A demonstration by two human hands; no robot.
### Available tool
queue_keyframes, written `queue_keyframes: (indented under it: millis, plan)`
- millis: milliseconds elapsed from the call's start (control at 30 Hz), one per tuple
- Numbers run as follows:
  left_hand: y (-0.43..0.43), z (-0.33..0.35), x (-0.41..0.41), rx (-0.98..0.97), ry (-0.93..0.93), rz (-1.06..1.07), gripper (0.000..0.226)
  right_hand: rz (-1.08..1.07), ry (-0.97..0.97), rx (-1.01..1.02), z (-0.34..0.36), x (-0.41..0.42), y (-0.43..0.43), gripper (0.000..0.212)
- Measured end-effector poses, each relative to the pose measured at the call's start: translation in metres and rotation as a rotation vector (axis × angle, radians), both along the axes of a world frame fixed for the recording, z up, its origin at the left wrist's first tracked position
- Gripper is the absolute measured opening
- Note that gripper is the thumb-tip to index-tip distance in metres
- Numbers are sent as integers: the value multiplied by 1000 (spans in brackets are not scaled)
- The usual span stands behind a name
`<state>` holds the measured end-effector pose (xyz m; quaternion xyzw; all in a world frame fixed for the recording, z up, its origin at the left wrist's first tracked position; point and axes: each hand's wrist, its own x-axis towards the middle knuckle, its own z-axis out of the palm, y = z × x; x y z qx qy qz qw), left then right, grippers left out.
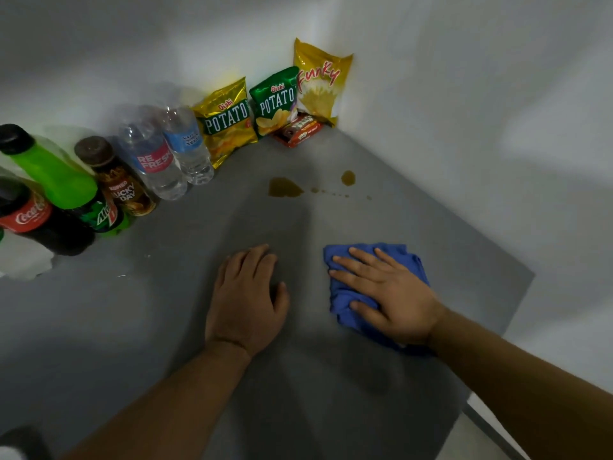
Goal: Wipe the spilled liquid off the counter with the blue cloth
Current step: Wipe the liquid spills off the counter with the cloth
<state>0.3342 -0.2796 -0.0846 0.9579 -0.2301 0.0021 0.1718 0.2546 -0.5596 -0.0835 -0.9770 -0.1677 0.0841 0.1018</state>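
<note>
A crumpled blue cloth (pixel 409 258) lies on the grey counter (pixel 166 293) at the right. My right hand (pixel 384 290) lies flat on top of it, fingers spread and straight. Beside it, to the left, my left hand (pixel 247 300) rests palm down on the bare counter and holds nothing. Farther back, a brown puddle of spilled liquid (pixel 283 188) sits on the counter. A smaller brown blot (pixel 348 177) lies to its right, with a trail of small drops between and past them. The cloth is well short of the spill.
Along the back wall stand drink bottles: Coca-Cola (pixel 31 217), a green one (pixel 56 174), a brown coffee bottle (pixel 116 180) and two water bottles (pixel 156 154). Chip bags (pixel 227 122) and a snack box (pixel 298 131) fill the corner. The counter's right edge (pixel 517 303) is close to the cloth.
</note>
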Motion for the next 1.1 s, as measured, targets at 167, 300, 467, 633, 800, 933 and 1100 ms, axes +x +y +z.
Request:
queue_keyframes:
  millis: [167,300,467,633,800,933,1100]
  plan:
    - [-3,1,-1,4,4,14,50,-313,-48,18,4,9,-44,60]
    - [-5,3,-2,-4,-16,4,52,-500,-17,-34,-4,41,-16,65]
    - [-9,6,4,51,-39,-18,55,-279,-34,5,-4,-11,-19,66]
    - [-42,7,-4,-5,-63,-64,50,-386,-5,0,-3,-55,-82,66]
    - [-105,4,-5,-72,-75,-225,47,-578,5,-46,1,-7,-96,69]
    - [-134,3,10,-47,-50,-218,49,-527,27,-49,0,1,-85,72]
    - [-133,0,16,2,-44,-133,49,-451,16,-40,-1,-46,-107,70]
